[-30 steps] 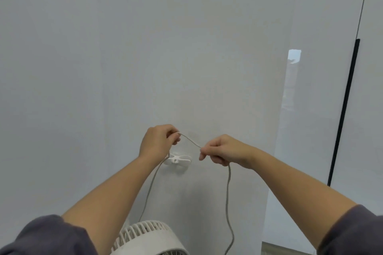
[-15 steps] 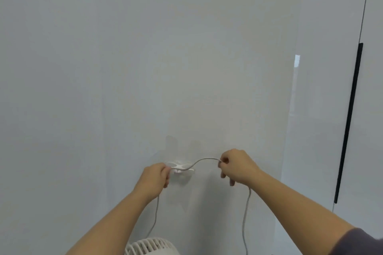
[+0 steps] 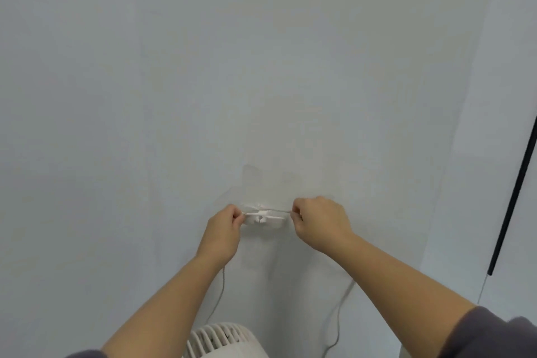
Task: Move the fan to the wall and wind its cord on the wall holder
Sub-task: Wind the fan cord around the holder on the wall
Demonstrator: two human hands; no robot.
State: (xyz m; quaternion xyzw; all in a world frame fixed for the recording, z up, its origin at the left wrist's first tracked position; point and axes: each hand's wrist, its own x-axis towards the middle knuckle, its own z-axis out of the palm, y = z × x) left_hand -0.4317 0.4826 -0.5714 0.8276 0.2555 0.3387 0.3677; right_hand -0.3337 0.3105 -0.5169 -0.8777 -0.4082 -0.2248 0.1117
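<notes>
I'm watching both hands at the wall holder [image 3: 263, 216]. The left hand [image 3: 223, 232] pinches the cord [image 3: 338, 322] just left of it, and the right hand [image 3: 319, 225] pinches it just right, fingers curled tight. The cord runs taut across the holder's front and hangs down from each hand. The fan [image 3: 223, 340] sits below the holder, close to the wall [image 3: 174, 96].
</notes>
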